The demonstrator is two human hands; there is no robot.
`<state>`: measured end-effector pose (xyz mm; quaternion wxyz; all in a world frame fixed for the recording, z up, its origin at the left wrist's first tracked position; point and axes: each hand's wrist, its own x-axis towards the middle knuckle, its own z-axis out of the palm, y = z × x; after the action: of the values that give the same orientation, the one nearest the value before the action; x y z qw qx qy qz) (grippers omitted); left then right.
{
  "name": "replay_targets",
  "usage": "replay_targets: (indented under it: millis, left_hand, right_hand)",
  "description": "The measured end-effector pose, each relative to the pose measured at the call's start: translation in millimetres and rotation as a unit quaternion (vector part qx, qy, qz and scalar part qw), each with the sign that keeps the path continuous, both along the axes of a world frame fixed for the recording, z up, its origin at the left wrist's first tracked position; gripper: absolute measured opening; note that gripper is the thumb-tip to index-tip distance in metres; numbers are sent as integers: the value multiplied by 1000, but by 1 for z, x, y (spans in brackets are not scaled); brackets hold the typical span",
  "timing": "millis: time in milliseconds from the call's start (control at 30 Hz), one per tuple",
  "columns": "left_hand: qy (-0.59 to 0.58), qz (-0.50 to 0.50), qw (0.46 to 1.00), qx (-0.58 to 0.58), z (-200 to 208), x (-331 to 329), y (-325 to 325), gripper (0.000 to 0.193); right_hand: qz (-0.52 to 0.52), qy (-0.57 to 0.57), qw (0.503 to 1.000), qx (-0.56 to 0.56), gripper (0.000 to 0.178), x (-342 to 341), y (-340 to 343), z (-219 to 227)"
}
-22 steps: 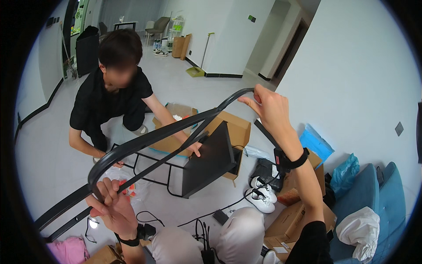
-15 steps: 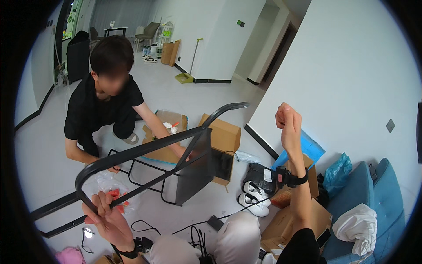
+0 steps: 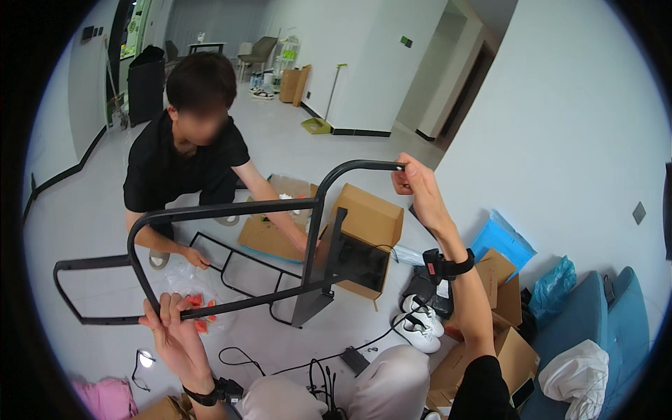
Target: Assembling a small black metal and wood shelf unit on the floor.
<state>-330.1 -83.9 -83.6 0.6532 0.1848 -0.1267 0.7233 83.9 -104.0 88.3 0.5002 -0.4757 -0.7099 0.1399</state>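
Pale floor tiles fill the frame, strewn with cardboard boxes point(image 3: 364, 238), cables and a pair of white shoes point(image 3: 420, 325). At lower left, the left hand point(image 3: 168, 325) is closed around a lower bar of the black metal frame point(image 3: 231, 210), held mid-frame above the floor. Opposite, a crouching person in black point(image 3: 185, 164) steadies a flat rack point(image 3: 238, 269) (partly hidden). At upper centre-right, the right hand point(image 3: 416, 185) pinches the frame's curved top end. That narrow pinch could slip, so the frame might swing toward the person.
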Motion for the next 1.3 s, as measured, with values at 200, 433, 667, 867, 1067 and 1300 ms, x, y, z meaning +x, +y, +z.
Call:
replay_targets:
  millis: [200,433,667,867,1067,1300]
  left_hand:
    - [-16,-38,999,-26,-3,-2,13,18]
    - [-12,-77,997,-7,-1,-2,34,17]
    - [-35,-130,987,-85,-9,-4,75,17]
    - [-14,-142,983,-115,1,-2,76,14]
    - [26,-137,986,-93,-7,-26,68,13]
    - [-19,-184,968,-168,-30,-27,61,14]
  right_hand:
    - [-67,-36,997,29,38,4,13,-5]
    - [-18,35,998,-41,40,11,31,-26]
    - [-19,129,982,-136,45,26,53,-62]
    - [5,209,953,-220,50,37,62,-84]
    - [26,172,965,-196,48,30,52,-95]
    - [47,236,956,-169,38,50,20,-104]
